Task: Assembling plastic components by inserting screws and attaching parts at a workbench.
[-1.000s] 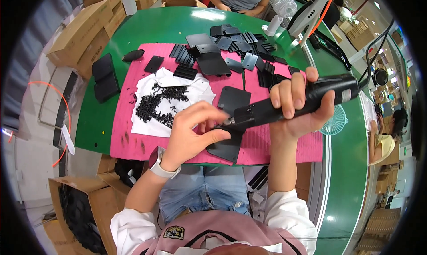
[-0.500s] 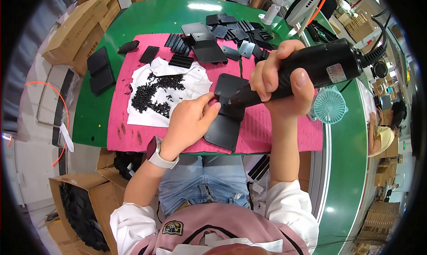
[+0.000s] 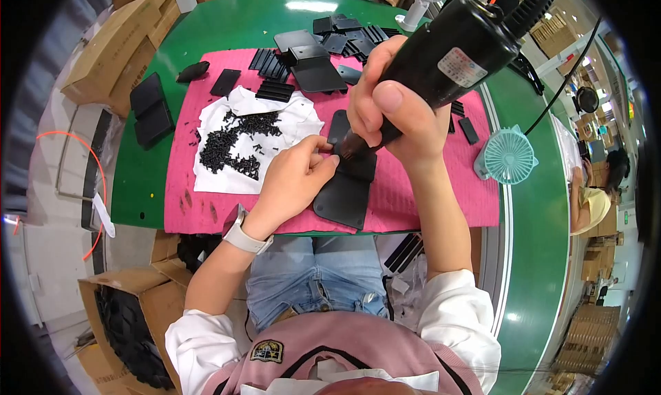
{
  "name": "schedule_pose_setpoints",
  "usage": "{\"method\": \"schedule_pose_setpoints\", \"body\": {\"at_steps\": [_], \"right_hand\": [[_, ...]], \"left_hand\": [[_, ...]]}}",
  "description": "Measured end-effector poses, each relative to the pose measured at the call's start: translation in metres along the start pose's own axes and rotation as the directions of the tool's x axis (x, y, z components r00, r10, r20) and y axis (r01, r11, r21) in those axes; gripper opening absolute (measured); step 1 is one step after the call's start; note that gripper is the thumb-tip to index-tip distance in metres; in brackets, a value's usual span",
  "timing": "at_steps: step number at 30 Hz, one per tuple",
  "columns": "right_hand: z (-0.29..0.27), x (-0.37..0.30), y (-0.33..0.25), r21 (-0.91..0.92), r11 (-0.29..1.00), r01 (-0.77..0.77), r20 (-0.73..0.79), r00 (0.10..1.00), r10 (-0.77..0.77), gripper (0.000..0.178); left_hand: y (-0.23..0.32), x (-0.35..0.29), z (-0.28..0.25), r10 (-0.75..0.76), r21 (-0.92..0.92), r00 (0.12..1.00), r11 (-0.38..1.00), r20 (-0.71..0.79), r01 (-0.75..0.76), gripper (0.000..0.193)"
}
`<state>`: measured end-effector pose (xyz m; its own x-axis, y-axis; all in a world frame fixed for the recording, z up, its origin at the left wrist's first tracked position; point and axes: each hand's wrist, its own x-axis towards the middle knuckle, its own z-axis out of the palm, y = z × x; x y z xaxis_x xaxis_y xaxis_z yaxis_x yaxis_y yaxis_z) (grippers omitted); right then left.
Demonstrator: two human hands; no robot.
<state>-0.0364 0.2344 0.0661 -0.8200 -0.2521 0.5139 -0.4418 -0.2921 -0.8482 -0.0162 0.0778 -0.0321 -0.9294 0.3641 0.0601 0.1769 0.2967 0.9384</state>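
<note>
My right hand [image 3: 413,116] is wrapped round a black electric screwdriver [image 3: 441,61], tilted with its nose down on a black plastic part [image 3: 342,201]. That part lies on the pink mat [image 3: 396,199] in front of me. My left hand [image 3: 292,178] is closed at the left edge of the part, thumb and forefinger pinching it beside the screwdriver's nose. The screwdriver tip and what sits under it are hidden. Left of my left hand, small black screws [image 3: 224,147] lie heaped on a white cloth [image 3: 210,181].
Behind the cloth lie stacked black strips [image 3: 275,90] and joined black plates [image 3: 320,75], with more black pieces [image 3: 341,33] farther back. Two black plates [image 3: 151,112] sit on the green table at left. A teal fan [image 3: 508,155] stands at right. Open cardboard box [image 3: 158,312] below left.
The screwdriver has swung more upright, its rear end rising and moving left, while its nose stays at the part. My left hand has hardly moved.
</note>
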Motion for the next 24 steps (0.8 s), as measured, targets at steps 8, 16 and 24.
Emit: {"method": "schedule_pose_setpoints", "body": {"at_steps": [8, 16, 24], "right_hand": [[-0.0010, 0.0018, 0.0021, 0.042, 0.999, -0.003, 0.060, 0.998, 0.000, 0.029], [0.0019, 0.0027, 0.0055, 0.075, 0.997, -0.032, 0.123, 0.992, 0.023, 0.031], [-0.0037, -0.0046, 0.0059, 0.014, 1.000, 0.000, 0.065, 0.998, -0.001, 0.032]], "left_hand": [[0.0027, -0.0008, -0.0006, -0.017, 0.007, 1.000, 1.000, 0.003, 0.017, 0.027], [0.0030, -0.0006, -0.0017, -0.049, 0.012, 0.998, 0.999, 0.026, 0.049, 0.025], [-0.0022, 0.0050, 0.0061, 0.025, 0.039, 1.000, 0.999, -0.013, -0.025, 0.025]]}}
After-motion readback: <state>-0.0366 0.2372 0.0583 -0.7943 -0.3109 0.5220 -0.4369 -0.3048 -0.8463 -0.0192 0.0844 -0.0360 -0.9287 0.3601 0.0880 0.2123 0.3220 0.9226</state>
